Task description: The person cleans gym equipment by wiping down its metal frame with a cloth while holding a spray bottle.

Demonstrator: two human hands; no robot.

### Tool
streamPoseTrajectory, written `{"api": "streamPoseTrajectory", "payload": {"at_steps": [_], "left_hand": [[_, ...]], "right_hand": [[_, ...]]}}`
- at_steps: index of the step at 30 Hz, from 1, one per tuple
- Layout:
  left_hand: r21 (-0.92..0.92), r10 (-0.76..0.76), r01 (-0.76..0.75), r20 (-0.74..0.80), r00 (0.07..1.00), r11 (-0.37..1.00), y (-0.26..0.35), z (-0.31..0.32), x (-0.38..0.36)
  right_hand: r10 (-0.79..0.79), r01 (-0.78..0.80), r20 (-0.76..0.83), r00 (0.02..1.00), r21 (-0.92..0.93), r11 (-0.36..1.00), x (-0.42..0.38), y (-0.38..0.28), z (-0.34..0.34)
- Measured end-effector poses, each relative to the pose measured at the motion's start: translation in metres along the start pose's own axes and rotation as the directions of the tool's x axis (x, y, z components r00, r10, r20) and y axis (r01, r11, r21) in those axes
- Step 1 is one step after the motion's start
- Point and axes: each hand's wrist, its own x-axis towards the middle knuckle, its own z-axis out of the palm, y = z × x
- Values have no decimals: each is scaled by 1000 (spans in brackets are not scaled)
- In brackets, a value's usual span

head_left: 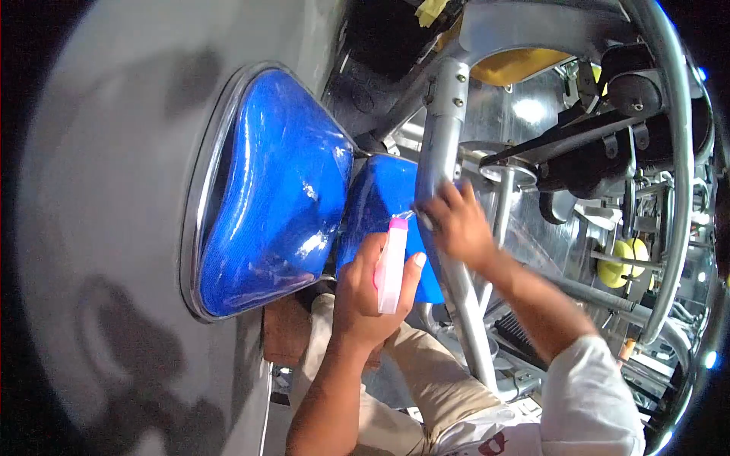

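Note:
My left hand [361,292] is wrapped round a spray bottle [393,266] with a white head and a pink nozzle tip. Its lower part is hidden by the palm. The nozzle faces away from me, toward a thick silver metal tube [441,148]. My right hand [460,228] is at that tube, just beyond the nozzle, its fingers bent over the metal and smeared by motion. Behind the tube lies a blue seat pad [380,186]. Left of it is a larger blue padded panel [281,190] with a shiny clear cover and a metal rim.
A grey surface [129,190] fills the left side, with shadows across it. On the right stand more bent metal tubes [673,152], dark padded parts [635,91] and a yellow round part [622,262]. A brown block [285,330] sits below the blue panel, near my legs.

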Motion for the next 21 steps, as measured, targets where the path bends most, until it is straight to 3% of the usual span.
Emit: {"api": "streamPoseTrajectory", "payload": {"at_steps": [1,4,8,9,10,12,13,14,17,21], "left_hand": [[-24,-52,53,28,998,998,4,-1,2],[-17,60,-60,9,998,998,3,5,8],[24,109,-111,70,992,993,-1,19,6],[43,233,-234,14,972,971,-9,27,6],[58,171,-176,77,982,983,-3,27,6],[41,40,-44,110,993,998,8,33,2],[74,142,-150,105,984,986,7,38,3],[51,127,-133,110,986,990,8,43,4],[-37,79,-75,120,990,996,9,48,0],[158,143,-159,103,984,975,5,41,4]], "right_hand": [[-72,74,-33,997,45,996,-35,3,10],[153,-138,-92,984,147,979,-102,-17,14],[268,-213,-231,935,236,948,-47,-2,20],[338,-243,-347,875,290,926,-11,17,34],[406,-267,-448,796,342,901,22,35,44],[408,-309,-467,785,275,910,70,46,28],[435,-321,-419,797,316,893,70,44,23],[463,-335,-363,808,363,870,65,42,19],[423,-217,-369,828,486,847,14,33,36],[389,-266,-222,894,434,860,-52,9,25]]}}
